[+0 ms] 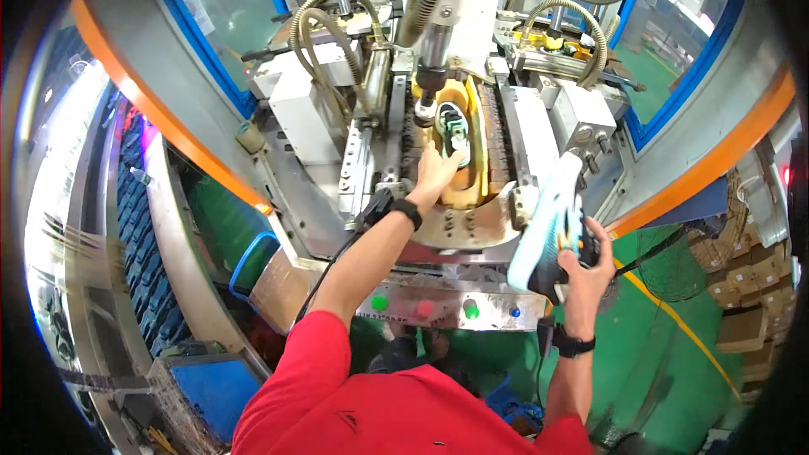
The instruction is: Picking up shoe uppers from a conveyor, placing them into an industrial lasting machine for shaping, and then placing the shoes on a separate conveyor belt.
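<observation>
A shoe (455,128) with a dark and pale-green upper lies lengthwise in the yellow-lined cradle (477,190) of a pressing machine. At its near end is my left hand (436,173), thumb and fingers closed around that end; the fingertips are partly hidden. Off to the right, my right hand (590,268) grips a second shoe (549,227), which has a thick white to pale-blue sole and a dark upper. That shoe is held tilted on its side, sole facing left, in front of the machine's right side. Both wrists wear black bands.
A metal press shaft (436,46) hangs over the cradle. Hoses and metal blocks flank it. Along the machine's front runs a panel (506,307) with green and red buttons. Orange-edged guards curve on both sides. Cardboard boxes (750,274) are stacked at right; a conveyor (139,236) runs at left.
</observation>
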Demonstrator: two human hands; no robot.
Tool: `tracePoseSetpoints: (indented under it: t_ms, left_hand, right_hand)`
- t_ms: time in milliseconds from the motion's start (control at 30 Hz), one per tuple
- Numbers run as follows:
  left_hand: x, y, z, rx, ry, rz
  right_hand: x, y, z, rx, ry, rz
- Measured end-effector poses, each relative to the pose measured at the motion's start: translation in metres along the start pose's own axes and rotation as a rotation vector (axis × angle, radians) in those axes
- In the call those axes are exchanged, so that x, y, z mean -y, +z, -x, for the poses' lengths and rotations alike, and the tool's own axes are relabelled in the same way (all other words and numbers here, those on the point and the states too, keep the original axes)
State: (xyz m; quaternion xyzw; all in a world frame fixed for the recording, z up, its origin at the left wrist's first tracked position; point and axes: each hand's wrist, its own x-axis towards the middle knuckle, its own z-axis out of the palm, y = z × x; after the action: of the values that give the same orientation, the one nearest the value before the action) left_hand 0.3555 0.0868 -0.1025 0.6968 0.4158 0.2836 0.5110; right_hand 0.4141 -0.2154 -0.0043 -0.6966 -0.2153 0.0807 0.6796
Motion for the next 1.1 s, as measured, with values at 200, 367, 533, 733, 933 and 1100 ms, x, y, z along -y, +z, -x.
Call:
tracePoseSetpoints:
  t_ms: [200, 367, 533, 733, 933, 1100]
  left_hand:
    - [0.039, 0.042, -0.101, -0.072, -0.16, -0.348]
    - [0.043, -0.009, -0.105, -0.113, -0.232, -0.113]
    - [0.003, -0.091, 0.002, 0.244, -0.492, 0.919]
    - [0.006, -0.219, 0.166, 0.154, -0.5, 0.75]
    - [-0.015, -0.29, 0.289, -0.378, -0.375, 0.807]
    - [0.022, -0.287, 0.374, -0.668, -0.338, 0.791]
  right_hand:
    - [0.011, -0.012, -0.018, -0.213, 0.066, 0.147]
    - [0.011, 0.012, -0.097, -0.064, -0.044, 0.22]
    - [0.011, 0.119, -0.219, 0.188, -0.348, 0.738]
    - [-0.073, 0.299, -0.258, 0.565, 0.053, 0.934]
    - [-0.157, 0.372, -0.206, 0.357, -0.188, 1.09]
    - [-0.126, 0.354, -0.161, 0.3, -0.411, 0.92]
